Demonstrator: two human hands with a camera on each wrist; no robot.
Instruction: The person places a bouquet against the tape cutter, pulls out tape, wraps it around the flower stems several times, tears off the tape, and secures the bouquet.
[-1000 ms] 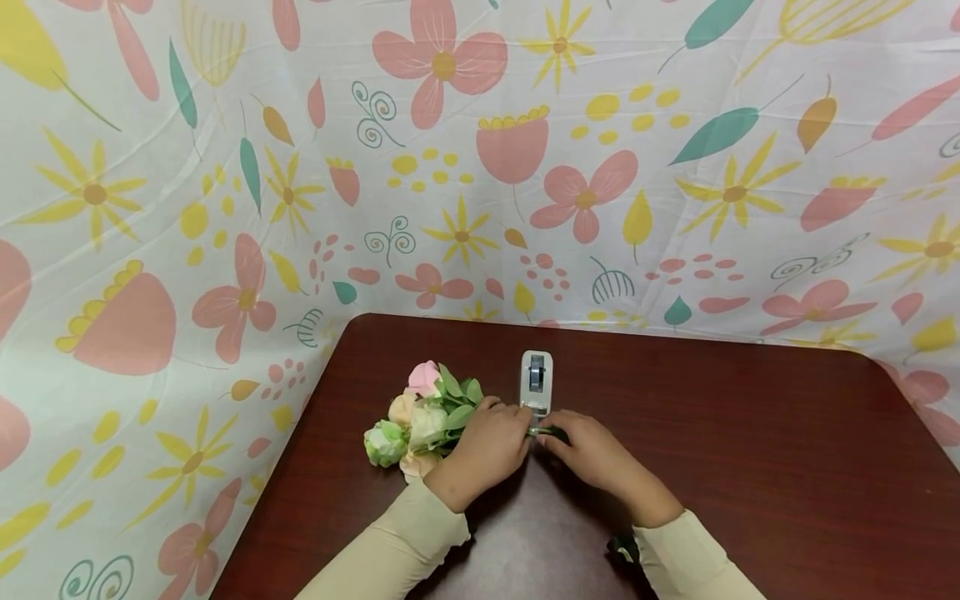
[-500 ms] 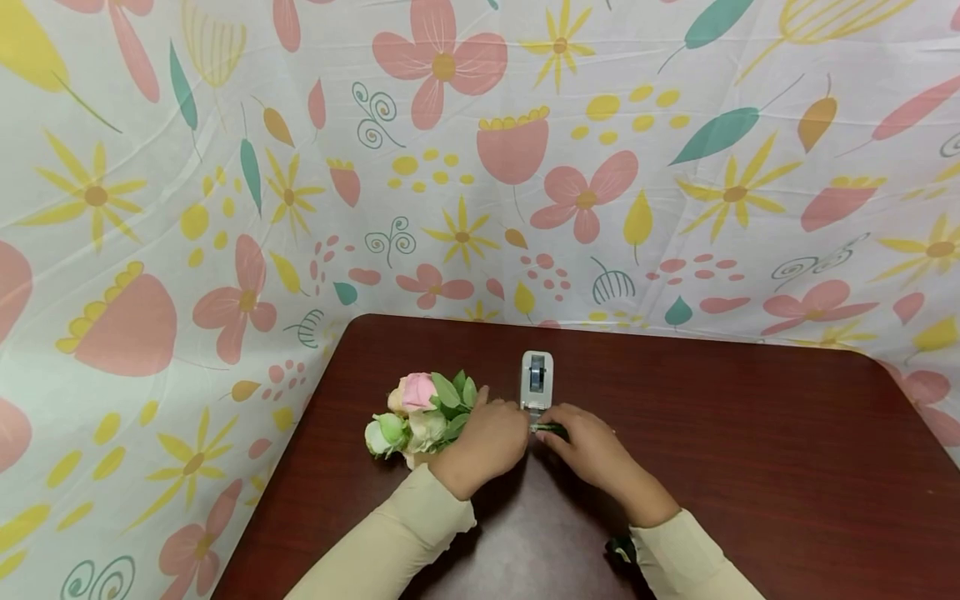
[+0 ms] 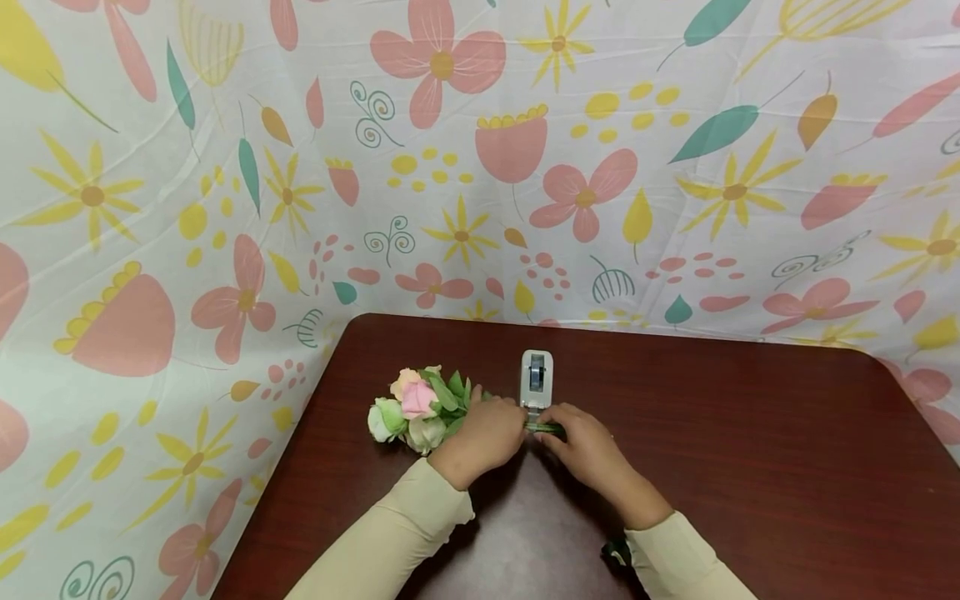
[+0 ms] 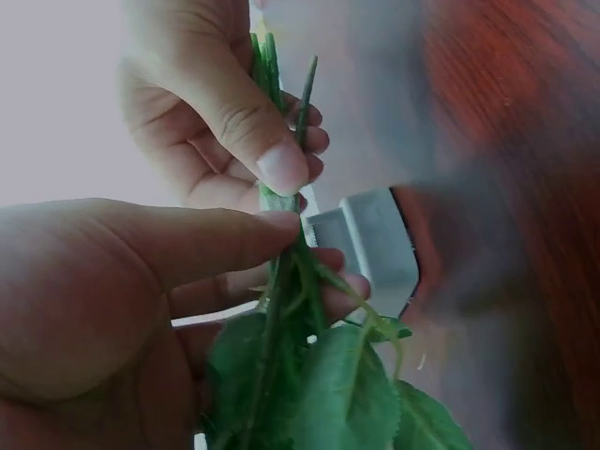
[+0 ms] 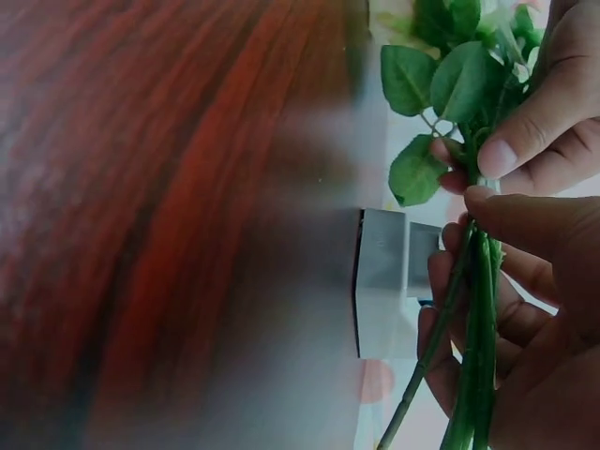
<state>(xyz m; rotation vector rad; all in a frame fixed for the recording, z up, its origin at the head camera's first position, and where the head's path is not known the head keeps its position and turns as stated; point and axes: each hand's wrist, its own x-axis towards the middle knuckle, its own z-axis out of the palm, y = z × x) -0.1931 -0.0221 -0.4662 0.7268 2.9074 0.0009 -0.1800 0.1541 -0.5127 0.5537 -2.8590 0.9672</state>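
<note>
A bouquet of pink, peach, cream and pale green flowers (image 3: pixel 416 407) lies sideways over the table, its blooms to the left. My left hand (image 3: pixel 483 435) pinches the stems just below the leaves (image 4: pixel 347 394). Close beside it, my right hand (image 3: pixel 588 446) grips the lower stems (image 5: pixel 483 328) between thumb and curled fingers; one stem splays away from the bundle. Directly beyond the hands stands a white tape dispenser (image 3: pixel 546 387) with its cutting end towards the stems. A glossy, see-through strip (image 3: pixel 533 414) shows between dispenser and stems; how far it wraps round them is hidden by the fingers.
The dark red-brown wooden table (image 3: pixel 720 433) extends to both sides of the hands. A flower-patterned cloth (image 3: pixel 465 158) hangs behind it and along the left. A small dark object (image 3: pixel 617 552) sits by the right sleeve.
The bouquet has rolled: the pink bloom has come from the far side down to the middle, and the lower peach one has gone out of sight. Both hands stay almost in place.
</note>
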